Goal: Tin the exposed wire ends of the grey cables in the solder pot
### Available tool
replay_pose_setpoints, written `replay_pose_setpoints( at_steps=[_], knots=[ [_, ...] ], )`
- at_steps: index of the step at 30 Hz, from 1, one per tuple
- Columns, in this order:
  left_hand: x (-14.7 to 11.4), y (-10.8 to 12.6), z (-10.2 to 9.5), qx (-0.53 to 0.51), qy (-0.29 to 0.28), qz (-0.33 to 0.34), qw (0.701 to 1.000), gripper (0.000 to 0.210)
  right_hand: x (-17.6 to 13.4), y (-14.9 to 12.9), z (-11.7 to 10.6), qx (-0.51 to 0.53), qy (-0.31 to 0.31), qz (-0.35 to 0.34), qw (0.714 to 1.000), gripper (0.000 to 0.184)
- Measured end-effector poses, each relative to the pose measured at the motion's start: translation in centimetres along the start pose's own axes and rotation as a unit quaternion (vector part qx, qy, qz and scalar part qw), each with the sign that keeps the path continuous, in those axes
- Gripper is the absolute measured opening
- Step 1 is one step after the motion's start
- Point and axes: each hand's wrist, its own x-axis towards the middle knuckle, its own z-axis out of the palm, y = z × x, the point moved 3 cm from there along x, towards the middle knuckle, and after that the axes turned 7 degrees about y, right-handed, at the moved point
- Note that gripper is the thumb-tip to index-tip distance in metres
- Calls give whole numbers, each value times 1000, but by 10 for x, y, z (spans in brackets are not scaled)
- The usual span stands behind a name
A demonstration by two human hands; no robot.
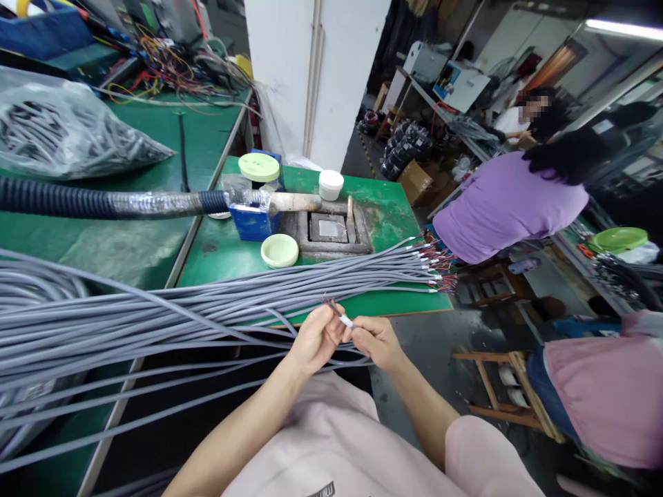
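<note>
Close in front of my body, both hands hold the end of one grey cable [346, 321] with a white band around it. My left hand [315, 337] pinches the thin dark wires that stick out past the band. Just to its right, my right hand [379, 341] grips the cable's grey sheath, fingers closed. Beyond my hands lies a thick bundle of grey cables [290, 286] running across the bench. Their stripped ends [432, 266], with white bands and reddish-brown wires, reach the bench's right edge.
A square metal pot [329, 228] is set in the green bench [386, 200], with a ribbed hose [77, 199] ending beside it. A pale green dish [280, 250] and a white tub [331, 185] stand nearby. Co-workers [510, 200] sit at right near a wooden stool [512, 386].
</note>
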Motion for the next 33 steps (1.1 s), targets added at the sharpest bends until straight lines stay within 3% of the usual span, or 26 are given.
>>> replay_pose_setpoints(
  at_steps=[4, 8, 11, 16, 21, 33],
  knots=[
    [-5, -2, -6, 86, 20, 30, 996, 40, 1, 9, 3, 24, 29, 34, 999, 39],
    [-6, 1, -11, 156, 31, 82, 984, 34, 0, 10, 3, -1, 7, 39, 999, 39],
    [-5, 0, -10, 169, 25, 69, 983, 32, 2, -1, -8, -108, 20, -5, 994, 37],
    [-6, -3, -1, 179, 12, 48, 983, 35, 9, -28, -34, -229, 153, -87, 957, 20],
    [-6, -7, 4, 160, 18, 64, 985, 35, 18, -38, -24, -274, 142, -112, 945, 8],
    [-10, -14, -2, 162, 41, 59, 984, 35, 28, -37, -10, -188, 184, -137, 955, 15]
  ],
)
